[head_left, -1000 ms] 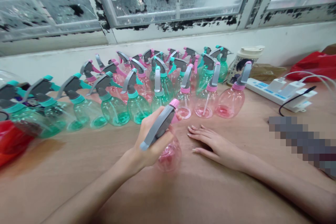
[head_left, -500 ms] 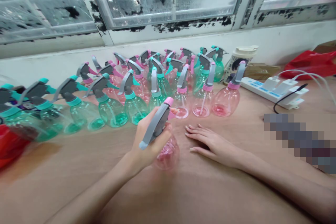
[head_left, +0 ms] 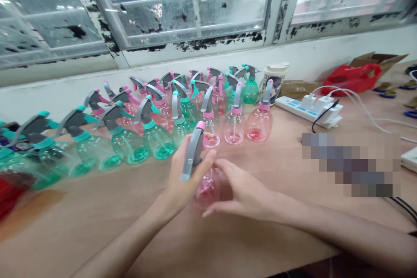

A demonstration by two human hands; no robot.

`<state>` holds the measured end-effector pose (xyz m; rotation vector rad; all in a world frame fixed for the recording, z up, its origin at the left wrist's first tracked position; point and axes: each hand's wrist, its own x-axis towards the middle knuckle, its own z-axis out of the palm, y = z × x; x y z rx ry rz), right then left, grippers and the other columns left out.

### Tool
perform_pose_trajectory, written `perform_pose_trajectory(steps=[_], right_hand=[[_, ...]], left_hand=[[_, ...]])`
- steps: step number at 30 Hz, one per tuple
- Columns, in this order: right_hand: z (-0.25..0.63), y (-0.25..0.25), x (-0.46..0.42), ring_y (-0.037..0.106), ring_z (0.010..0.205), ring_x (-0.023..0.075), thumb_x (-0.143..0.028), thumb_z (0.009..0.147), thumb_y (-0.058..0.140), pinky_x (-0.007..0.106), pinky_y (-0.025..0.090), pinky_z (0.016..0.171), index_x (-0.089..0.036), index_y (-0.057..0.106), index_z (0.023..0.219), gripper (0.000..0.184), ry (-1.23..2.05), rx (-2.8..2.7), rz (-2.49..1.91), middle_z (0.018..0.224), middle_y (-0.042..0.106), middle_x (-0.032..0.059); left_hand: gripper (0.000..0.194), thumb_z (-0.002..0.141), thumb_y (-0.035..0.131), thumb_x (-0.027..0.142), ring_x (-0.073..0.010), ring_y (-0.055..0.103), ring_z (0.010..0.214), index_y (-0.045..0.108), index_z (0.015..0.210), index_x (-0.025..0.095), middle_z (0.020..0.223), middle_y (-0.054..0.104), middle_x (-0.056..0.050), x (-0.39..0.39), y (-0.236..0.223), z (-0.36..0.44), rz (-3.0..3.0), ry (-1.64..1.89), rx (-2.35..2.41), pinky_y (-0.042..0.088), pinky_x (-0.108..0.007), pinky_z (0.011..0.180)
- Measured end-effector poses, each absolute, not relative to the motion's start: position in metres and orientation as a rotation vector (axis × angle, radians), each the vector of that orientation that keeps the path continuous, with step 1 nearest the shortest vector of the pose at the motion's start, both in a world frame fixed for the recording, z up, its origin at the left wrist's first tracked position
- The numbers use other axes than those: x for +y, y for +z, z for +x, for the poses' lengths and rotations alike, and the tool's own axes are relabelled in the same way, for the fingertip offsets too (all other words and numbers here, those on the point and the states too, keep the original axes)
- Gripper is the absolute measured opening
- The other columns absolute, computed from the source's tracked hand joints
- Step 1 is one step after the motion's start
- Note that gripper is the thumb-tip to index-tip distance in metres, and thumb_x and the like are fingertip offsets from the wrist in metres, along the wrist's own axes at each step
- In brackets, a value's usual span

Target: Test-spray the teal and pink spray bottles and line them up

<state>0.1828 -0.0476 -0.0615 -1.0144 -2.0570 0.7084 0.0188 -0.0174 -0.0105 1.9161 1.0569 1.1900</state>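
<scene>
My left hand (head_left: 192,167) is closed around the neck of a pink spray bottle (head_left: 206,189) with a grey lever and pink nozzle. The bottle stands upright on the table, its clear body tinted pink. My right hand (head_left: 243,189) curves round the body from the right, thumb low in front and fingers higher up near my left fingertips. Some of its fingers are hidden behind the bottle. Just beyond my hands stand other pink spray bottles (head_left: 259,124) and a row of green spray bottles (head_left: 159,139).
More spray bottles crowd toward the wall. On the right are a lidded cup (head_left: 275,79), a white power strip (head_left: 306,110) with cables, a red plastic bag (head_left: 352,79) and a cardboard box (head_left: 378,58). Another red bag (head_left: 13,193) lies at the left edge. Windows line the back.
My right hand has lifted from lying flat on the table and moved left to the bottle's body. My left hand keeps its hold. The view has turned right.
</scene>
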Motion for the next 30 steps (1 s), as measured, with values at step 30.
perform_pose_trajectory(steps=[30], right_hand=[[0.411, -0.056, 0.031, 0.056, 0.109, 0.0334, -0.055, 0.075, 0.072, 0.048, 0.045, 0.092, -0.017, 0.055, 0.115, 0.058, 0.14, -1.75, -1.719, 0.113, 0.06, 0.0146]], left_hand=[[0.037, 0.094, 0.045, 0.026, -0.0268, 0.053, 0.127, 0.044, 0.13, 0.034, 0.138, 0.051, -0.007, -0.024, -0.115, 0.075, 2.576, 0.66, 0.968, 0.049, -0.051, 0.102]])
